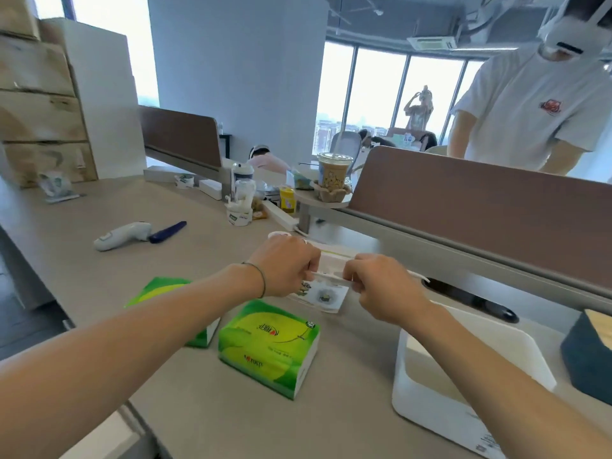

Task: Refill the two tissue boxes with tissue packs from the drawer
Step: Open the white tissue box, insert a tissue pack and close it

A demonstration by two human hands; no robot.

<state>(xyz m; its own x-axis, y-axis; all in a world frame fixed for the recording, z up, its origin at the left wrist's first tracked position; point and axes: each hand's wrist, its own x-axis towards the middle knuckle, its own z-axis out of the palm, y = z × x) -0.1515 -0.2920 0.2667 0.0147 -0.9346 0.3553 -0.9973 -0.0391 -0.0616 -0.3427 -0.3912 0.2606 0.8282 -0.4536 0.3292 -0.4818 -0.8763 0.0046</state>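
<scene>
Tissue pack (326,279), white, held up between both hands over the counter (99,276). Left hand (284,268) pinches its left side, fingers curled; right hand (381,286) pinches its right side, fingers curled too. Hands close together, pack spanning the gap; looks like thin wrapper film stretched between them, can't tell whether it is torn.

Green tissue pack (268,347) lies flat on counter just below both hands, untouched. Second green tissue pack (162,289) under the left forearm, partly hidden by it, just left of the first.

White tissue box (463,376) below the right hand, right forearm crossing over it; open top, nothing visible inside. Dark tissue box (586,356) further right of the right hand, cut off by frame edge, pale wooden top.

Well left of the left hand: white handheld device (122,235) touching a blue pen-like item (167,230). Beyond the hands: iced coffee cup (332,175) on a small round shelf, brown divider panel (480,200), small bottles cluster. Person in white t-shirt (536,107) standing behind the divider, far right.
</scene>
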